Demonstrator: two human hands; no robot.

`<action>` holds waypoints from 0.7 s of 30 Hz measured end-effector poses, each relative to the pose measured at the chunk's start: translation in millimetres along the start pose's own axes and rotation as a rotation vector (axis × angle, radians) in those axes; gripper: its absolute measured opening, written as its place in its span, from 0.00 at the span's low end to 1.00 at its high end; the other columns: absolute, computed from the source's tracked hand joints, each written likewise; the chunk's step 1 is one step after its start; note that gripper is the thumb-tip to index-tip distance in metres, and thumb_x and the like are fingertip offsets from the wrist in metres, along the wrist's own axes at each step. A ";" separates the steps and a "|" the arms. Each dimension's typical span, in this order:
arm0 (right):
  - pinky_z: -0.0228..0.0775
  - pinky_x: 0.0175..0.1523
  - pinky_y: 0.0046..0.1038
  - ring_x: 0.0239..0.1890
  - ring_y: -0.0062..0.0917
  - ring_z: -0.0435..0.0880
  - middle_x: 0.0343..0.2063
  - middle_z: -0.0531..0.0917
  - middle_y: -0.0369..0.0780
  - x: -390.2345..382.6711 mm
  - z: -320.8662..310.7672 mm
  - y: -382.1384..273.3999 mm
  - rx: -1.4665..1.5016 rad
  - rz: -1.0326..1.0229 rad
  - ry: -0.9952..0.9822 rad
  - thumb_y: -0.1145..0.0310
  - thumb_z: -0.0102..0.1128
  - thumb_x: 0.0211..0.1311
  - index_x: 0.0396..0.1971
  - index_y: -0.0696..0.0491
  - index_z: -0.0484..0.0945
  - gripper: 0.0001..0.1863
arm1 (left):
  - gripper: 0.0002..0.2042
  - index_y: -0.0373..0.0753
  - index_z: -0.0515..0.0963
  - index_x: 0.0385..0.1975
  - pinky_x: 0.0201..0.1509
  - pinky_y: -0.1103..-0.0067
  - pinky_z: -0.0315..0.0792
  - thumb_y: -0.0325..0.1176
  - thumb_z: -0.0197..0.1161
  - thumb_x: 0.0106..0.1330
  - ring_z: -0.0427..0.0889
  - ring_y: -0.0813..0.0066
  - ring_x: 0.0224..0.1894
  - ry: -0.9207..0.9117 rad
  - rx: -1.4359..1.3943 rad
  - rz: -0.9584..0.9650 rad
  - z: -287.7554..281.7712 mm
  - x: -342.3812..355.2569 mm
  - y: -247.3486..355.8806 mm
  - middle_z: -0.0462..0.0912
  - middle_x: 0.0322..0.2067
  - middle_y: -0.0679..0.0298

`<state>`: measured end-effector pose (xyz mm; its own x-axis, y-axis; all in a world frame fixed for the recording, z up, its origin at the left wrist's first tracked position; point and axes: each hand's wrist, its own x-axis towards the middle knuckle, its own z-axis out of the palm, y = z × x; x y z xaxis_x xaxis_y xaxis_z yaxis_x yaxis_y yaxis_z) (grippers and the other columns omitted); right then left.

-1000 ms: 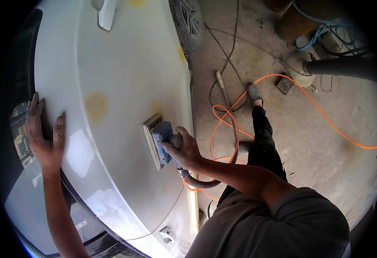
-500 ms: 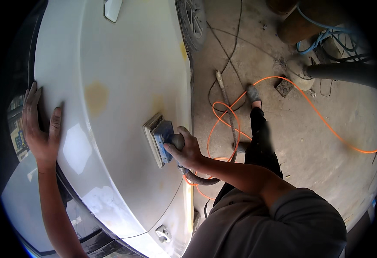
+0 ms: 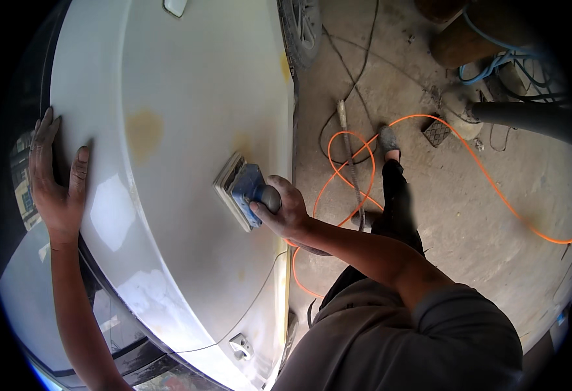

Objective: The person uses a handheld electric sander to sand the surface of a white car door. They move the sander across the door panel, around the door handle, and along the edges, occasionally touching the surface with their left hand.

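Observation:
My right hand (image 3: 285,208) grips the dark round handle of a blue power sander (image 3: 247,188). The sander's pale rectangular pad lies against the side of a white car body panel (image 3: 188,98), just below a yellowish filler patch (image 3: 241,142). My left hand (image 3: 59,179) rests on the car's upper edge by the window, fingers stretched and thumb apart, holding nothing. A larger yellowish patch (image 3: 144,135) shows on the panel between my hands. Part of the sander's hose is hidden behind my right forearm.
An orange hose (image 3: 481,173) loops across the concrete floor near my feet. A grey tube (image 3: 351,166) and dark cables lie there too. A car wheel (image 3: 301,29) stands at the top. Brown cylinders (image 3: 459,42) and blue hoses (image 3: 495,65) are at the upper right; a door handle (image 3: 240,347) is below.
My right hand and the sander have moved slightly up along the panel. The left hand stays on the upper edge. The whole view has shifted a little.

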<state>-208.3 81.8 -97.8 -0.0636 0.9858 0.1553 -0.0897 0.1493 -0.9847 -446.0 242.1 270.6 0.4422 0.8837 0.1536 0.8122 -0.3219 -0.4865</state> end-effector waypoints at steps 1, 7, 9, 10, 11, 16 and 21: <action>0.79 0.50 0.45 0.45 0.50 0.86 0.45 0.82 0.57 -9.2 2.7 -2.3 0.071 -0.027 -0.012 0.64 0.79 0.57 0.56 0.61 0.69 0.33 | 0.28 0.39 0.77 0.65 0.76 0.58 0.66 0.50 0.67 0.72 0.72 0.52 0.72 -0.003 -0.003 -0.001 -0.1 0.2 -0.1 0.77 0.68 0.56; 0.79 0.44 0.38 0.35 0.44 0.86 0.33 0.85 0.52 105.8 -17.9 35.8 0.027 0.205 0.058 0.57 0.73 0.63 0.52 0.65 0.74 0.29 | 0.26 0.39 0.75 0.67 0.77 0.58 0.65 0.45 0.65 0.74 0.72 0.51 0.72 -0.009 -0.037 0.003 5.7 3.9 -2.4 0.76 0.69 0.54; 0.79 0.43 0.38 0.34 0.41 0.87 0.31 0.86 0.51 125.3 -25.0 11.7 0.080 0.346 0.012 0.55 0.72 0.64 0.54 0.66 0.73 0.32 | 0.26 0.40 0.75 0.67 0.77 0.58 0.65 0.45 0.65 0.74 0.72 0.51 0.72 -0.012 -0.034 -0.007 2.2 0.6 -2.5 0.75 0.69 0.54; 0.79 0.43 0.38 0.34 0.41 0.88 0.31 0.86 0.50 123.8 -23.8 8.2 0.064 0.361 0.009 0.54 0.72 0.64 0.55 0.66 0.73 0.32 | 0.26 0.41 0.75 0.66 0.76 0.58 0.66 0.47 0.65 0.73 0.72 0.52 0.72 -0.001 -0.048 -0.007 0.6 3.1 -1.3 0.76 0.68 0.54; 0.80 0.43 0.37 0.34 0.41 0.88 0.31 0.87 0.50 122.0 -22.4 6.0 0.042 0.374 0.008 0.54 0.72 0.64 0.55 0.66 0.73 0.33 | 0.27 0.42 0.76 0.66 0.76 0.58 0.66 0.50 0.66 0.72 0.73 0.52 0.71 0.016 -0.067 -0.008 2.9 4.6 -0.9 0.77 0.68 0.55; 0.81 0.49 0.42 0.42 0.49 0.88 0.39 0.86 0.55 5.5 -14.3 -19.6 0.014 0.445 -0.190 0.56 0.72 0.63 0.56 0.65 0.72 0.32 | 0.27 0.41 0.76 0.66 0.75 0.58 0.67 0.50 0.65 0.73 0.74 0.52 0.71 -0.022 0.010 -0.015 -1.7 -0.7 2.6 0.77 0.67 0.54; 0.80 0.45 0.39 0.35 0.43 0.88 0.32 0.86 0.51 53.0 -8.3 15.8 0.021 0.326 -0.026 0.54 0.71 0.64 0.53 0.67 0.74 0.31 | 0.26 0.39 0.73 0.68 0.76 0.56 0.66 0.44 0.64 0.75 0.73 0.49 0.72 -0.027 -0.056 0.017 2.8 -3.0 -4.6 0.76 0.68 0.53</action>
<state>-204.9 137.0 -105.8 -0.1174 0.9791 -0.1659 -0.0812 -0.1760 -0.9810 -452.2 241.9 270.0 0.4466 0.8864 0.1216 0.8249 -0.3552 -0.4398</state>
